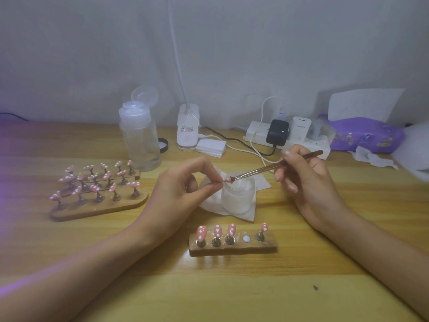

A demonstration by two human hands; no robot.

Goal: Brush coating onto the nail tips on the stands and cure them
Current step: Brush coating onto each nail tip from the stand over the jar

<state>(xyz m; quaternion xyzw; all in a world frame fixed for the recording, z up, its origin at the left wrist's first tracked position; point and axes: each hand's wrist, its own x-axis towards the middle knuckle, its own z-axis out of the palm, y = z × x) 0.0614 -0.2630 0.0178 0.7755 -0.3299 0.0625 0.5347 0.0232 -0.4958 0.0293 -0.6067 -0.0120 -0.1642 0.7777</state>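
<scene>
My left hand (185,187) pinches a small holder with a pink nail tip (228,180) at its end, held over a frosted glass jar (239,194). My right hand (306,180) grips a thin brush (278,166) whose bristles touch that nail tip. In front of me a small wooden stand (234,248) carries pink white-dotted nail tips (217,231) on metal pegs; one slot shows only a bare magnet (246,239). Two larger wooden stands (99,209) at the left hold several more pink tips.
The jar sits on a white tissue (232,211). At the back stand a clear pump bottle (139,138), a white lamp base (188,130), a power strip with chargers and cables (287,135) and a purple tissue pack (364,135). The wooden table (209,293) spreads in front.
</scene>
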